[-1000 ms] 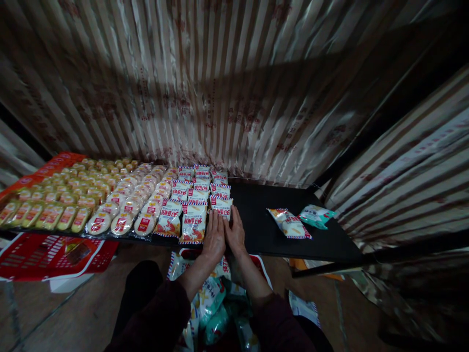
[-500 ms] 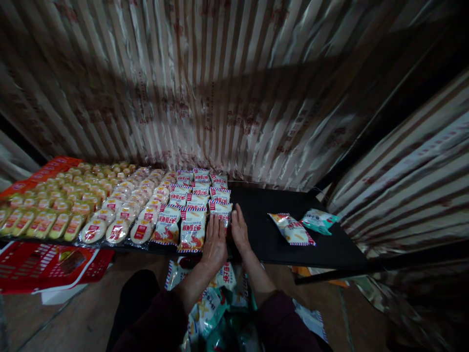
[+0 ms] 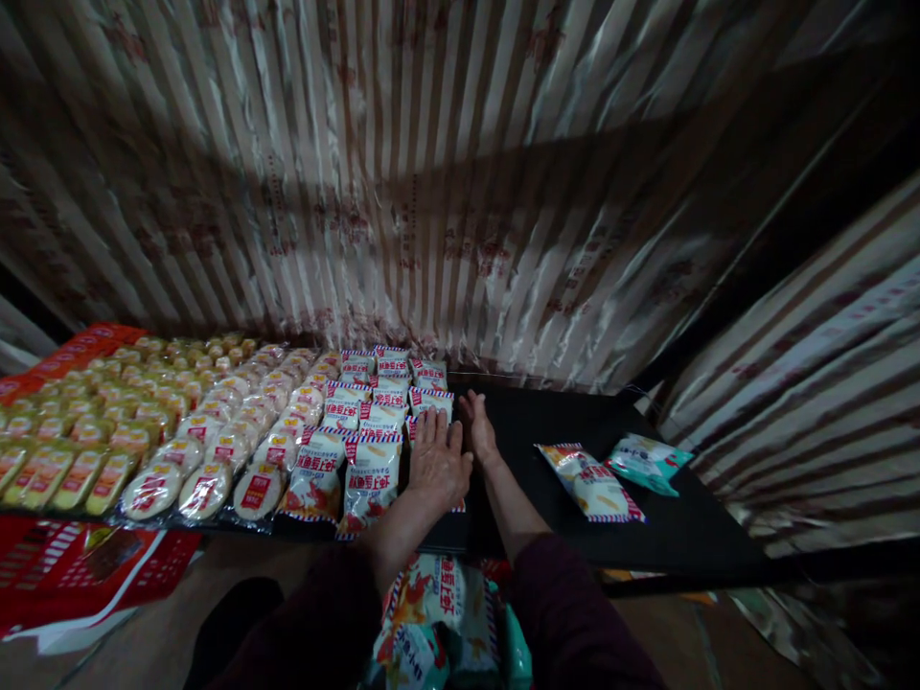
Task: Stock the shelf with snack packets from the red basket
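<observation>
My left hand [image 3: 437,458] lies flat, fingers stretched out, over the front snack bag of the right-hand column, hiding most of it. Just to its right, my right hand [image 3: 480,428] stands on edge with its fingers extended, beside that column. White snack bags [image 3: 372,479] with red lettering and striped edges form columns left of my hands. Farther right on the black shelf [image 3: 524,498], a white-and-orange snack bag [image 3: 593,484] lies at a slant, close to a teal-and-white snack bag [image 3: 651,462].
Round wrapped cakes [image 3: 257,491] and yellow packaged cakes [image 3: 76,474] fill the left side. A red basket [image 3: 129,575] stands below. More snack bags [image 3: 446,613] are piled below the shelf's front edge, between my arms. A striped sheet [image 3: 431,192] hangs behind.
My left hand has spread its fingers and moved onto the top of the front bag. My right hand has shifted slightly right. The view has tilted, so the shelf appears lower.
</observation>
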The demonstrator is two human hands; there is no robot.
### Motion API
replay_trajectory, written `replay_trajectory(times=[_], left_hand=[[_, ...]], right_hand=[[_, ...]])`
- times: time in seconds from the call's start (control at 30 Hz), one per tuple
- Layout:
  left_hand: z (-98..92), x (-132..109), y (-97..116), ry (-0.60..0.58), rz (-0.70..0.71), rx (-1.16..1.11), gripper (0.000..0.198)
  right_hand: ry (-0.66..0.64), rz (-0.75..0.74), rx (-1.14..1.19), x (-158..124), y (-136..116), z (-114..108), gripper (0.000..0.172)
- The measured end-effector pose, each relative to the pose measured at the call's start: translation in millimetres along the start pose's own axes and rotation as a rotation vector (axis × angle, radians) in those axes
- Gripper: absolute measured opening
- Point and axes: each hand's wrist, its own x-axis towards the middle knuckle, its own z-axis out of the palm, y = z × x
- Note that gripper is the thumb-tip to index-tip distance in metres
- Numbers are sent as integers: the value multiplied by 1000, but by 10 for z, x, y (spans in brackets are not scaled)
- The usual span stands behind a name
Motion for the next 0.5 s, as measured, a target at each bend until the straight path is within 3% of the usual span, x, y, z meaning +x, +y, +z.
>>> replay_trajectory(times=[0.2,0.5], left_hand=[[109,42,-64,-30,-39,-13,55],[243,24,-131,25,-19,-19,56]], right_hand=[[-45,23,-53,128,-21,53,70],[-85,-76,-193,244,-41,56,72]])
